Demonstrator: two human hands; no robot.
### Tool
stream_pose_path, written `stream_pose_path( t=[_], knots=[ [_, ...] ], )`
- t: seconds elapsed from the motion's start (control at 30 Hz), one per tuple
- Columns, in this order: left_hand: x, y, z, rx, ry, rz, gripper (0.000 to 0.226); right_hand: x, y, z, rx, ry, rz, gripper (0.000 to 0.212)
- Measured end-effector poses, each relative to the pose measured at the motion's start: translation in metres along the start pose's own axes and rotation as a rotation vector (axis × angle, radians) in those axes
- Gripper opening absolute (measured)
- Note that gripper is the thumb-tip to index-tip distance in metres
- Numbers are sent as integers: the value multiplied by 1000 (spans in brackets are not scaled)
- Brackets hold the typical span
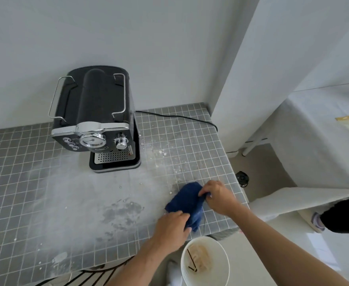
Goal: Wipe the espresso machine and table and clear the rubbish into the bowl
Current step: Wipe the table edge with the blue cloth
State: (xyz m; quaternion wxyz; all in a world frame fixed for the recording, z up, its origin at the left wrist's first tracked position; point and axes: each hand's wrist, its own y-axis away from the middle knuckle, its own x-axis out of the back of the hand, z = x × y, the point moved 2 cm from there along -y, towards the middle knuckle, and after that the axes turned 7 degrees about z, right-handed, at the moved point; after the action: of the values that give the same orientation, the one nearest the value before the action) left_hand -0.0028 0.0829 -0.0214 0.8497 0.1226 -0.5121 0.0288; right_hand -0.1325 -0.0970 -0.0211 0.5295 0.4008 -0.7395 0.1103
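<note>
Fingers of both hands curl into a dark blue cloth lying bunched on the near right part of the tiled table. The right hand pinches the cloth's far right edge; the left hand grips its near edge, just beside the table's near rim. Neither hand is spread flat; each has a fold of fabric gathered under its fingertips.

The cloth is soft, limp and light, and judged from its thick folds it is probably towelling: it will crumple rather than hold a shape, so a bunched grip with the palm pressing down should give the firmest wiping pad. It will not slip from a pinch, yet loose corners may drag.

The white bowl stands below the table's near right corner, with pale crumpled rubbish and a dark stick inside; its place suits sweeping debris off the rim into it.

The espresso machine stands far left of the hands, well apart from the cloth, its cord trailing right. White specks and smears lie across the tiles between machine and cloth, so wiping appears unfinished.
</note>
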Motion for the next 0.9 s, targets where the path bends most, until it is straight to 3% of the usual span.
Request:
stream_pose_path(
  t=[0.1,0.23,0.37,0.43,0.6,0.9],
  knots=[
    [-11,2,-3,93,52,-61,41,-7,8,7,-51,-17,-46,40],
    [-7,-6,-28,434,229,173,22,-6,-2,6,-218,-165,99,31],
    [-12,-19,-38,626,371,165,52,-21,-21,3,-298,-162,-40,74],
    [-17,-26,-37,643,372,140,48,-28,-28,2,-283,-131,-71,69],
    [-18,-29,-36,615,385,181,15,-26,-26,0,-253,-192,-61,33],
    [-3,-41,-8,497,625,251,19,-5,9,15,-334,-349,59,29]
  ],
)
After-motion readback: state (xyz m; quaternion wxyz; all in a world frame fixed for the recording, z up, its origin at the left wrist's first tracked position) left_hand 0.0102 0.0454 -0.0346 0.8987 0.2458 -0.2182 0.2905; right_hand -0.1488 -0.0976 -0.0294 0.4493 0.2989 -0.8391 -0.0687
